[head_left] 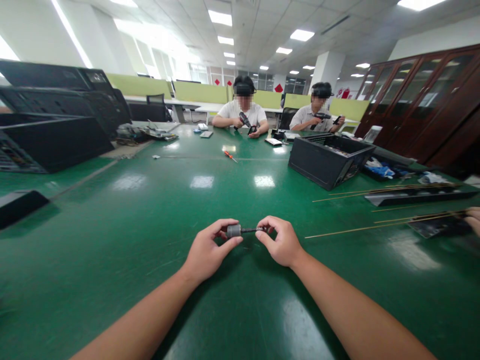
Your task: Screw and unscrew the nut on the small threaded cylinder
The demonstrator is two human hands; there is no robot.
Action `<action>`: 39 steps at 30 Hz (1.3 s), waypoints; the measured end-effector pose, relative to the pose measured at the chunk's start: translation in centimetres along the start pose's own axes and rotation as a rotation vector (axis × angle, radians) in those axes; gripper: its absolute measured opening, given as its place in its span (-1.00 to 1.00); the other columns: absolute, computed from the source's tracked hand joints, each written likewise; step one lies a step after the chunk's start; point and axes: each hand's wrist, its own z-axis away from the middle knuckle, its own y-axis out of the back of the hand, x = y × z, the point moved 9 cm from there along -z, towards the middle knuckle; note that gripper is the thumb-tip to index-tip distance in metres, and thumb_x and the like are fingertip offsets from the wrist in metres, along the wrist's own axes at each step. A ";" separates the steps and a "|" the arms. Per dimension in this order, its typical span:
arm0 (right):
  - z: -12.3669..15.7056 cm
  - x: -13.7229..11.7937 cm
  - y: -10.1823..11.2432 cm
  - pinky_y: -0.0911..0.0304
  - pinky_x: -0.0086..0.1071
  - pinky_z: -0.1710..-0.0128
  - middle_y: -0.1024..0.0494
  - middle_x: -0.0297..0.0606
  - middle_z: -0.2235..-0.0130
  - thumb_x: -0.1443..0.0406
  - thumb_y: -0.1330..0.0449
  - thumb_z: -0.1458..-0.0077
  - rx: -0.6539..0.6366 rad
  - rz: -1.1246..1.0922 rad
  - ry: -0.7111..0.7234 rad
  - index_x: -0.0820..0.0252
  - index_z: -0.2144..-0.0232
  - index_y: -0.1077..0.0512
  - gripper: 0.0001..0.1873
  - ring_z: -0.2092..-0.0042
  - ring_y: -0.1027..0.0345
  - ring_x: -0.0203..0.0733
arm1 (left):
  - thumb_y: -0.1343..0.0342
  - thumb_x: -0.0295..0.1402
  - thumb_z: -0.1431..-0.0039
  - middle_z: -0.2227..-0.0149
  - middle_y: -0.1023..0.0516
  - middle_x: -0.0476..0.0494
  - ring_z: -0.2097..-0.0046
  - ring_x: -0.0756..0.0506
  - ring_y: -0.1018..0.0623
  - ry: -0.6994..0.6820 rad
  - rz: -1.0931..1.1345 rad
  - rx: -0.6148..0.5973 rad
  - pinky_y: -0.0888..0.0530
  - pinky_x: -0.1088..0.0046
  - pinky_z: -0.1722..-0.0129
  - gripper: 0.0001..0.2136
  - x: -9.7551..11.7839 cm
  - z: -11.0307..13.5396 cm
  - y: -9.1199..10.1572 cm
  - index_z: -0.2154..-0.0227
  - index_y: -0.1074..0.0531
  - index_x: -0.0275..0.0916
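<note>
My left hand (208, 250) pinches a small grey metal cylinder (234, 230) just above the green table (112, 260). A thin dark shaft (250, 230) sticks out of the cylinder to the right. My right hand (280, 242) pinches the far end of that shaft. Both hands hold the one part level between them, near the middle of the table's near side. The fingertips hide both ends of the part.
A black open case (327, 159) stands at the right, with thin brass rods (378, 227) and dark flat panels (420, 196) nearer. Black equipment cases (52, 120) are stacked at the left. An orange-handled screwdriver (230, 156) lies mid-table. Two people sit at the far end holding tools. Another person's hand (474, 219) shows at the right edge.
</note>
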 end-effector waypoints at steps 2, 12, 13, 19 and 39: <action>0.0 0.0 0.0 -0.23 -0.39 0.32 -0.52 -0.30 0.39 0.32 -0.21 -0.08 0.001 0.000 0.002 0.19 0.36 -0.48 -0.94 0.35 -0.37 -0.23 | -0.27 -0.11 -0.06 0.13 -0.56 -0.09 0.16 -0.15 -0.55 0.007 0.005 0.000 -0.46 0.28 0.08 -0.62 0.0 0.0 0.0 0.09 -0.49 -0.14; 0.0 0.1 0.1 -0.23 -0.39 0.33 -0.53 -0.32 0.40 0.33 -0.22 -0.07 0.009 -0.010 0.000 0.19 0.36 -0.49 -0.94 0.36 -0.37 -0.23 | -0.29 -0.11 -0.03 0.17 -0.59 -0.12 0.18 -0.16 -0.57 0.042 0.058 0.007 -0.47 0.29 0.11 -0.62 -0.1 0.0 0.2 0.12 -0.51 -0.18; 0.0 0.1 0.1 -0.22 -0.39 0.33 -0.53 -0.32 0.40 0.33 -0.22 -0.07 0.010 -0.009 -0.002 0.19 0.36 -0.49 -0.94 0.36 -0.37 -0.23 | -0.29 -0.11 -0.03 0.17 -0.59 -0.12 0.19 -0.16 -0.57 0.047 0.066 0.006 -0.47 0.29 0.12 -0.61 -0.1 -0.1 0.3 0.12 -0.51 -0.19; 0.0 0.1 0.1 -0.21 -0.39 0.34 -0.52 -0.32 0.40 0.33 -0.22 -0.06 0.016 -0.009 -0.010 0.20 0.36 -0.49 -0.94 0.36 -0.37 -0.24 | -0.29 -0.10 -0.02 0.19 -0.59 -0.15 0.20 -0.17 -0.58 0.061 0.087 0.011 -0.48 0.30 0.14 -0.59 -0.2 -0.1 0.4 0.13 -0.51 -0.22; 0.0 0.9 0.3 -0.23 -0.37 0.33 -0.52 -0.29 0.42 0.29 -0.21 -0.05 0.024 -0.048 -0.091 0.19 0.39 -0.49 -0.91 0.37 -0.35 -0.22 | -0.30 -0.10 -0.02 0.22 -0.61 -0.19 0.20 -0.18 -0.59 0.064 0.112 0.030 -0.52 0.30 0.15 -0.59 -0.3 -0.1 0.7 0.13 -0.51 -0.25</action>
